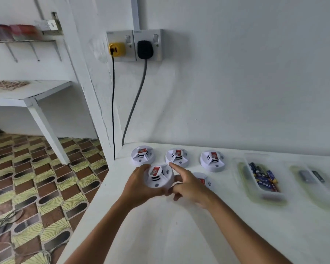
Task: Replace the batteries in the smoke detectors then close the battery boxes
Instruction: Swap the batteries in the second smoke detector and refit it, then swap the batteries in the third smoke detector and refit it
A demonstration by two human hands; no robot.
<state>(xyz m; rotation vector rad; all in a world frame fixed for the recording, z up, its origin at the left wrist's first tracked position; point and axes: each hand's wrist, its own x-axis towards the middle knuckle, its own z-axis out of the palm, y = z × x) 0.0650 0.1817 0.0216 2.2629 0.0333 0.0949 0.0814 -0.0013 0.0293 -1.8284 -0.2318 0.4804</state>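
Note:
My left hand (139,184) grips a white smoke detector (158,178) with a red sticker on top, lifted a little above the white table (160,231). My right hand (187,184) touches the detector's right side with its thumb, the index finger pointing forward and the other fingers curled. Three more detectors stand in a row behind: left (143,155), middle (177,157), right (212,160). Another detector (203,181) lies partly hidden behind my right hand. A clear tray (263,195) holds several blue batteries (264,177).
A second clear tray (312,187) at the far right holds two grey and dark batteries (311,176). Two plugs with cables (130,48) sit in wall sockets behind the table. The table's left edge drops to a patterned floor (36,178).

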